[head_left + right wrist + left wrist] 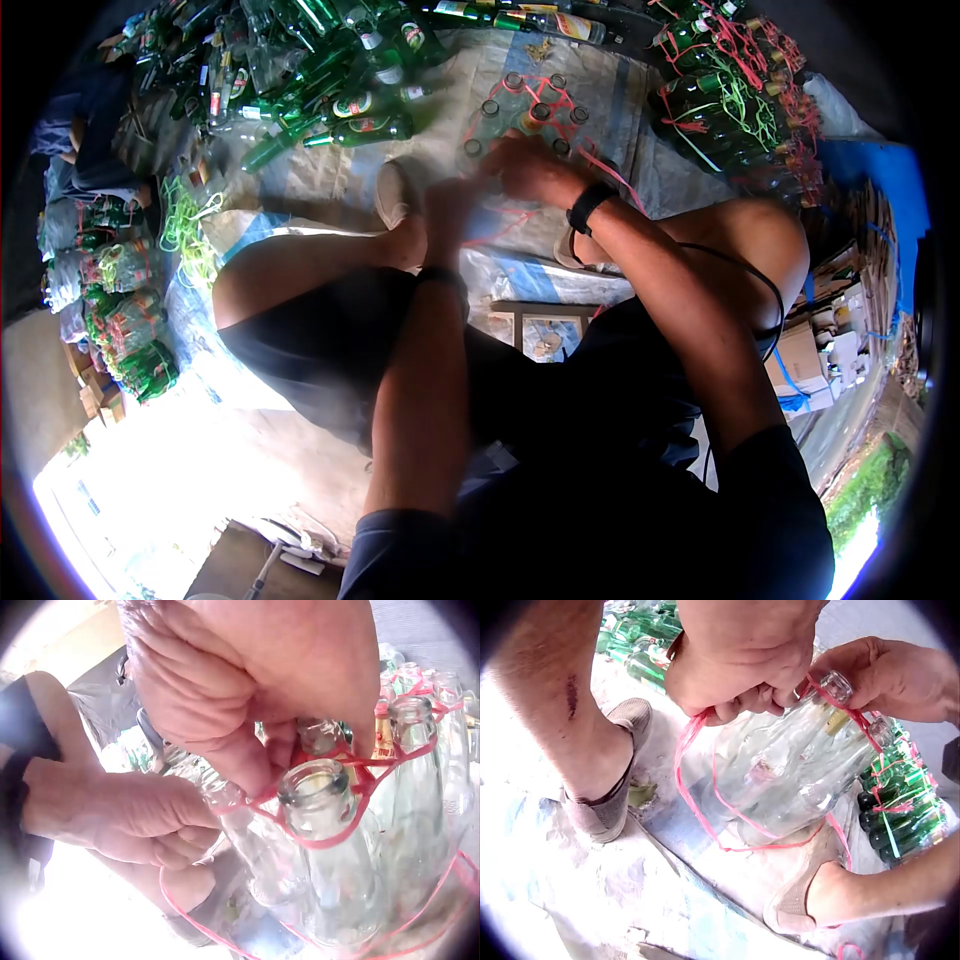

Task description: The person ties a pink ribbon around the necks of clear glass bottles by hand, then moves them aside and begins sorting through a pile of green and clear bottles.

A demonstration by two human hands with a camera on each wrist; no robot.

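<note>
A bunch of clear glass bottles stands on the ground sheet between the person's feet, with red plastic string looped around the necks. The left hand has its fingers curled around the string, whose slack hangs down in a long loop beside the bottles. Close by, the right hand pinches the string between thumb and fingers among the bottle necks; its fingertips are partly hidden there. In the head view the left hand is blurred, just left of the right hand.
A heap of loose green bottles lies at the far left. Tied bundles of green bottles lie at the far right, with others at the left. Flattened cardboard is stacked at the right. A small wooden frame sits between the legs.
</note>
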